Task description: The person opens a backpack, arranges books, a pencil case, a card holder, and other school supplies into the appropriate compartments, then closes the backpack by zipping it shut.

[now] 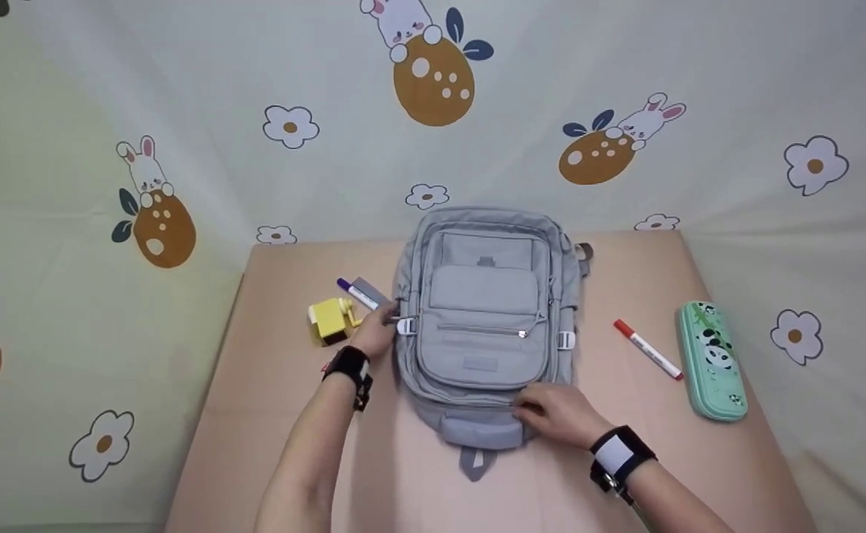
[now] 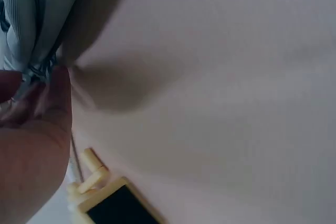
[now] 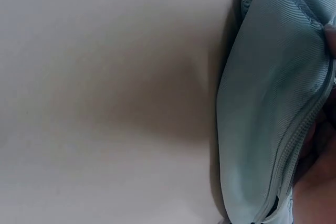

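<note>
A grey backpack [image 1: 485, 296] lies front side up on the table, its handle loop toward me. At its left side, by a white buckle [image 1: 405, 326], my left hand [image 1: 375, 337] pinches the bag's edge. The left wrist view shows thumb and fingers of that hand [image 2: 37, 156] around gathered fabric or strap. My right hand [image 1: 562, 416] has curled fingers at the near right corner, along the zipper seam. In the right wrist view the zipper [image 3: 286, 153] curves beside the hand [image 3: 317, 190], whose fingers pinch its edge; the pull itself is mostly hidden.
Left of the bag stand a yellow crank pencil sharpener [image 1: 329, 320], a purple-capped marker [image 1: 359, 295] and a small grey flat piece [image 1: 370, 290]. On the right lie a red marker [image 1: 648, 349] and a green panda pencil case [image 1: 713, 363]. Patterned cloth [image 1: 507, 148] hangs behind the table [image 1: 433, 496].
</note>
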Demonstrator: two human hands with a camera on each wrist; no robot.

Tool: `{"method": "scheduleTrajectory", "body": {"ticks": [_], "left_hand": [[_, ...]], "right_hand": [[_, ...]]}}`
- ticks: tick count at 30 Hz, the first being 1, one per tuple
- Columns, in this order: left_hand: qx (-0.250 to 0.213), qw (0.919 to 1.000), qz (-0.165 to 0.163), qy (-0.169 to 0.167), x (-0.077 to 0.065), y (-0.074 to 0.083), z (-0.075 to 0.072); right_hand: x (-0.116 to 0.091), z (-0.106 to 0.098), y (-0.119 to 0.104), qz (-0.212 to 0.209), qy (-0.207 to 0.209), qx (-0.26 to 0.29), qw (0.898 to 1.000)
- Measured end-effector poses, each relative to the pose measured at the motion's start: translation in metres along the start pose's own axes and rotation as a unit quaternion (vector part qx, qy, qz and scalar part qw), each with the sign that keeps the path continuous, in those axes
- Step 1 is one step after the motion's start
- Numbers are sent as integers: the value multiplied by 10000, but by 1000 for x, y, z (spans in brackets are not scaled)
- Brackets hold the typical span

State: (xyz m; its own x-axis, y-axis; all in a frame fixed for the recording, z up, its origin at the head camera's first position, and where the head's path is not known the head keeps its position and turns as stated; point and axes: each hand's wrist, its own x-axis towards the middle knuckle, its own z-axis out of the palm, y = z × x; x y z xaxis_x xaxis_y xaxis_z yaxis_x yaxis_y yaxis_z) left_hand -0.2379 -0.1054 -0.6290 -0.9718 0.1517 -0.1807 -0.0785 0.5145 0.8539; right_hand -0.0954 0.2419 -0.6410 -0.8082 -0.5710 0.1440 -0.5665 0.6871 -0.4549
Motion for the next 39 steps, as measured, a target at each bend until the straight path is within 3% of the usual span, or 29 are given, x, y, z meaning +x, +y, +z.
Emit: {"method": "scheduleTrajectory", "body": {"ticks": [5, 8, 13, 18, 26, 32, 39], "left_hand": [[-1231, 9916, -407, 43, 5, -6, 2], [-1241, 9915, -380, 36, 6, -8, 5], [-773, 9968, -216, -33, 6, -10, 5], [-18, 9995, -299, -138, 5, -14, 2], [334, 9984, -337, 306, 2, -13, 0], [457, 9966, -340, 595, -3, -5, -1], [846, 9910, -394, 959, -3, -1, -1]], "right_hand": [[1, 0, -1, 135, -143, 202, 9996], [2, -1, -1, 129, -138, 171, 9997], [3, -1, 0, 76, -122, 143, 9998], [4, 0, 1, 161, -260, 185, 9994], [12, -13, -7, 208, -467, 200, 9985], [39, -30, -27, -87, -379, -94, 9992], [89, -32, -48, -8, -882, -213, 9959]]}}
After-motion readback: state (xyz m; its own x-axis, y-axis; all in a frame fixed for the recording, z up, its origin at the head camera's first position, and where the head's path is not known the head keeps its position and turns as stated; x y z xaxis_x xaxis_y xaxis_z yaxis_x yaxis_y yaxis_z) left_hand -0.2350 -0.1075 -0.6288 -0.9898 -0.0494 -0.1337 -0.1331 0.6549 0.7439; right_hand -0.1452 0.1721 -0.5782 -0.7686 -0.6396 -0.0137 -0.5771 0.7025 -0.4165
